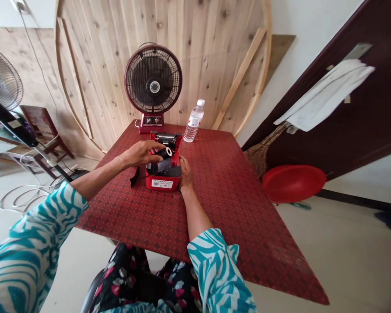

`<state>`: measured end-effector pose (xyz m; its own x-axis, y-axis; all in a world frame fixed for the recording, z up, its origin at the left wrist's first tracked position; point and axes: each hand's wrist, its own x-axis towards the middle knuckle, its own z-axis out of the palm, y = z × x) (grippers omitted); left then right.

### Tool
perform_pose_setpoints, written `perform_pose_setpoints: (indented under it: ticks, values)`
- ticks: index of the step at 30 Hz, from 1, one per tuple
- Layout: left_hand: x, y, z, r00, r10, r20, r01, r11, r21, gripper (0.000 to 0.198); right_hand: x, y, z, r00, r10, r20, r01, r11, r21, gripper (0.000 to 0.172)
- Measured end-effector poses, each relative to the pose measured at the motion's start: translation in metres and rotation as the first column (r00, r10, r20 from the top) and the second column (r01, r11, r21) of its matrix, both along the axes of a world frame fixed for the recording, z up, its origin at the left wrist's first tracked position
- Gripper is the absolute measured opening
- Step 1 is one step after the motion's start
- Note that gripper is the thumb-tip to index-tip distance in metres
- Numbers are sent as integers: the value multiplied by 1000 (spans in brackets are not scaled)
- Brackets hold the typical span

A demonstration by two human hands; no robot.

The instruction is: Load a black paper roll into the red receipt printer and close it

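Observation:
A small red and black label printer (164, 182) stands on the table with its lid (166, 138) raised. My left hand (146, 151) pinches a roll of black ribbon (163, 154) with a white core, just over the printer's opening. A dark strip of film (164, 165) hangs down from the roll across the printer's front part. Against the printer's right side rests my right hand (185, 173), bent round it; some of its fingertips are hidden behind the body. A short black strap-like piece (134, 177) lies left of the printer.
Behind the printer, a red table fan (153, 84) stands at the far edge of the patterned red table (234, 208). A water bottle (193, 121) is to its right. A floor fan (16, 121) is at left, a red basin (293, 183) on the right.

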<state>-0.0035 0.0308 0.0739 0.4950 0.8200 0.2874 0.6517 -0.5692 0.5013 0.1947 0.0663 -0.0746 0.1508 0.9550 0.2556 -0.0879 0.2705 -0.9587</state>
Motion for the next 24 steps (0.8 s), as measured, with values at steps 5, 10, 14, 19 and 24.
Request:
perform_pose_setpoints:
  ticks: [5, 10, 14, 19, 24]
  values:
    - [28, 21, -2, 884, 121, -451, -119, 992, 33, 38, -2, 4, -2, 1000, -3, -17, 3, 1000, 9, 48]
    - [43, 27, -1, 752, 158, -640, -193, 981, 15, 30, -3, 6, -5, 1000, 7, -23, -6, 1000, 12, 44]
    - [54, 30, -4, 706, 150, -692, -219, 976, -12, 30, -3, 7, -5, 1000, 11, -20, -10, 1000, 15, 44]
    - [49, 45, -9, 739, 25, -673, -167, 975, -148, 29, -2, 6, -5, 1000, 8, -15, -8, 1000, 10, 44]
    - [22, 30, -22, 989, -36, -140, 4, 974, -228, 27, -2, 4, -3, 1000, 14, 1, -14, 1000, 12, 44]
